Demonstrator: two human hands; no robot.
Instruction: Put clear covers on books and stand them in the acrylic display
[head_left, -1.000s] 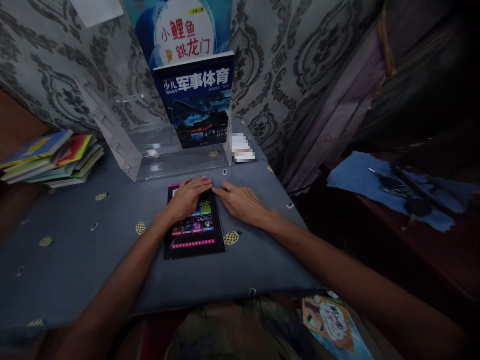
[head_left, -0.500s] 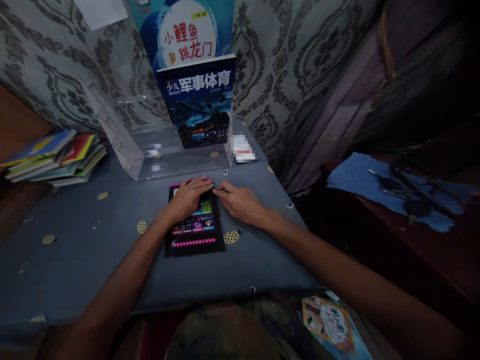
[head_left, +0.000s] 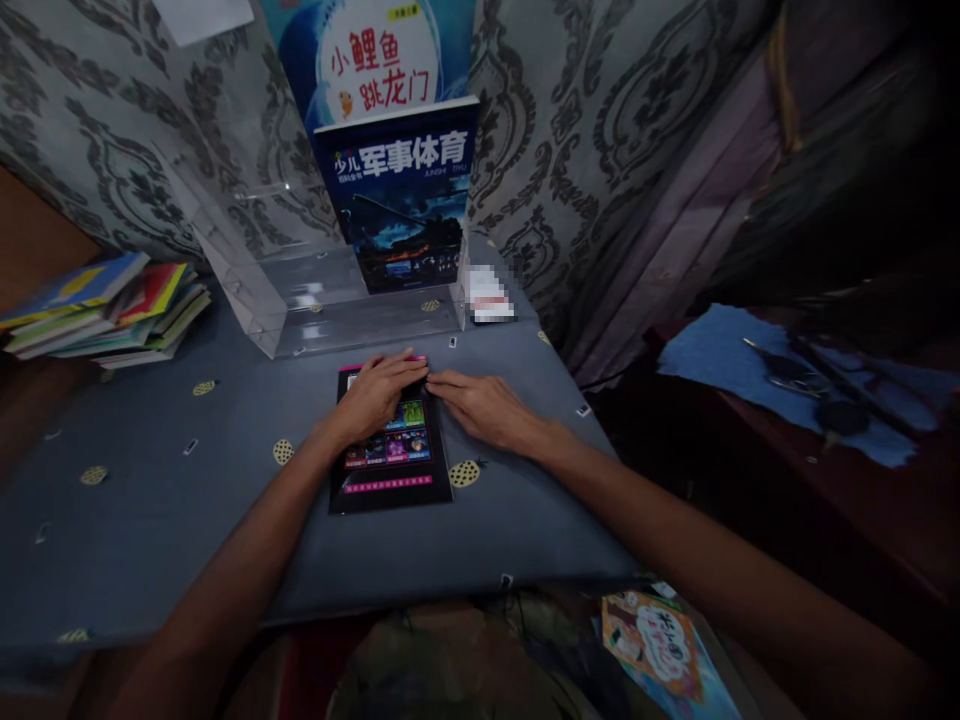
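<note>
A black book [head_left: 390, 497] with pink strips and small coloured pictures lies flat on the cloth-covered table. My left hand [head_left: 379, 393] rests on its upper part, palm down with fingers stretched toward the top right corner, hiding part of the cover. Against the upper right edge of the book lies my right hand [head_left: 480, 405], its fingers extended and its fingertips close to those of the left. Nothing shows within either hand.
Behind the book stands a clear acrylic rack [head_left: 274, 325] holding a dark blue book [head_left: 409, 205] and a light blue one [head_left: 382, 55]. Several books [head_left: 112, 310] are piled at left. A blue cloth [head_left: 712, 350] with scissors [head_left: 787, 375] lies at right; another book [head_left: 660, 650] is below the table edge.
My right hand's fingers have straightened from a curled pose at the book's upper right corner and now lie flatter along the edge. The left hand keeps its place on the book.
</note>
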